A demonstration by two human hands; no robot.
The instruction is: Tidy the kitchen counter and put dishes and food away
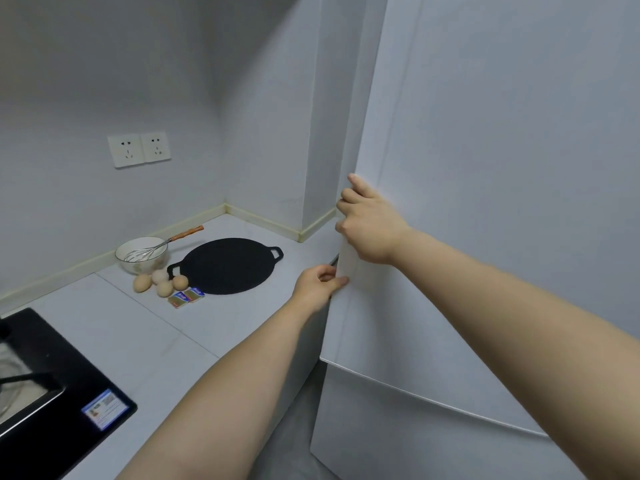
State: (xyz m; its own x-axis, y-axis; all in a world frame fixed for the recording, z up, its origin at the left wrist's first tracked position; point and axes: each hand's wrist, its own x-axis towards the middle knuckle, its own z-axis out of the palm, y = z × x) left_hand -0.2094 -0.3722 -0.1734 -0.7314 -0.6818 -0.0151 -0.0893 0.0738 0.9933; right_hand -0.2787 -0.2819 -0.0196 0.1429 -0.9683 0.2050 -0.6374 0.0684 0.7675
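A tall white fridge (485, 168) fills the right side, its upper door edge next to the counter. My right hand (370, 223) grips that door edge with curled fingers. Just below it, my left hand (317, 284) pinches the same edge. On the white counter (194, 334) lie a flat black griddle pan (227, 265), a white bowl (142, 254) with a whisk (162, 244) in it, several eggs (161, 282) and two small wrapped packets (187, 297).
A black stove top (52, 375) occupies the near left corner. Two wall sockets (138, 148) sit above the counter. The lower fridge door (415, 438) starts below a seam. Grey floor (294, 445) shows between counter and fridge.
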